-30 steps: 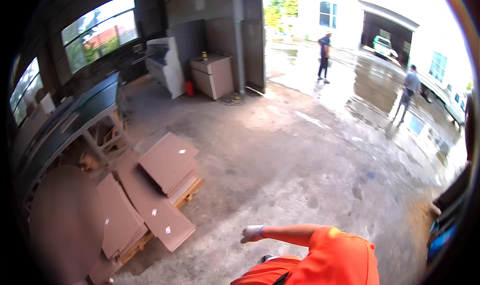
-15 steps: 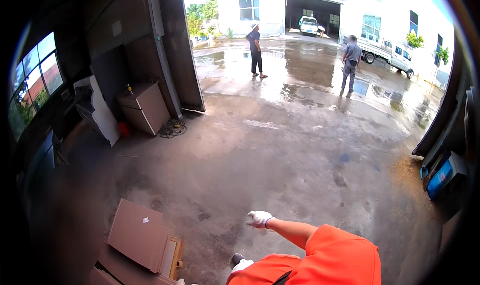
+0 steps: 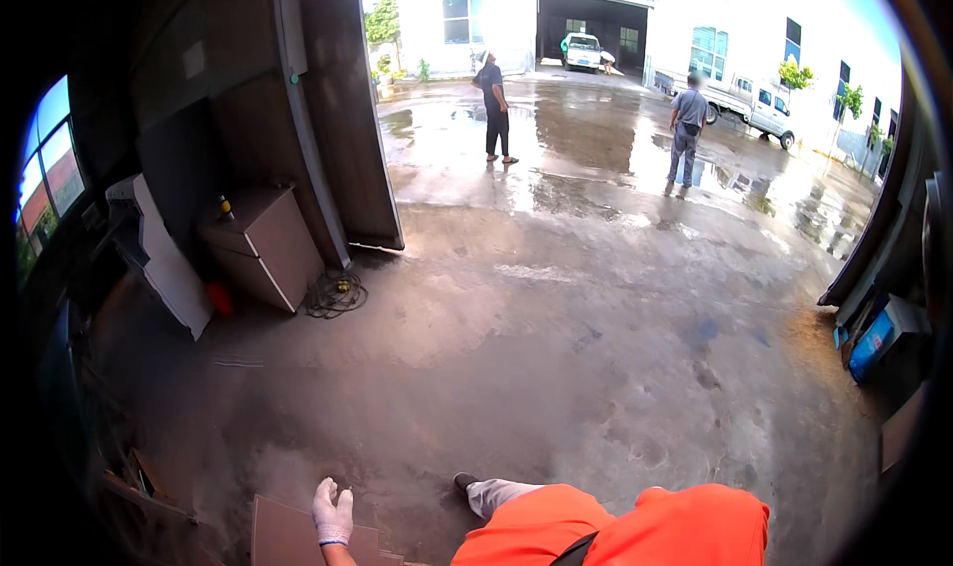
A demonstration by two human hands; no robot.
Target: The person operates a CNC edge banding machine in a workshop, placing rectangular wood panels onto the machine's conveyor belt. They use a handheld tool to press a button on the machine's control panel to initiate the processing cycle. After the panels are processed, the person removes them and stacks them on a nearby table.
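Observation:
My left hand [image 3: 333, 513], in a white knitted glove with a blue cuff edge, comes in from the lower edge. Its fingers point up and the thumb stands a little apart, with nothing seen in the hand. Around and partly behind it lies a flat brown panel [image 3: 283, 531]; whether the hand touches it I cannot tell. My right hand is out of view, though orange clothing [image 3: 685, 521] on my body fills the lower right. A shoe and a grey trouser leg [image 3: 501, 495] show on the concrete floor [image 3: 556, 387].
A brown cabinet [image 3: 263, 243] with a small bottle on top stands at left, beside a coiled cable [image 3: 336, 295]. Two people, one in dark clothes [image 3: 494, 109] and one in grey [image 3: 687, 129], stand outside on wet ground. A blue-and-white box [image 3: 882, 340] sits at right.
My right hand and forearm have left the view. My left hand has come up over the brown panels, which now sit lower in the picture. The view has turned slightly.

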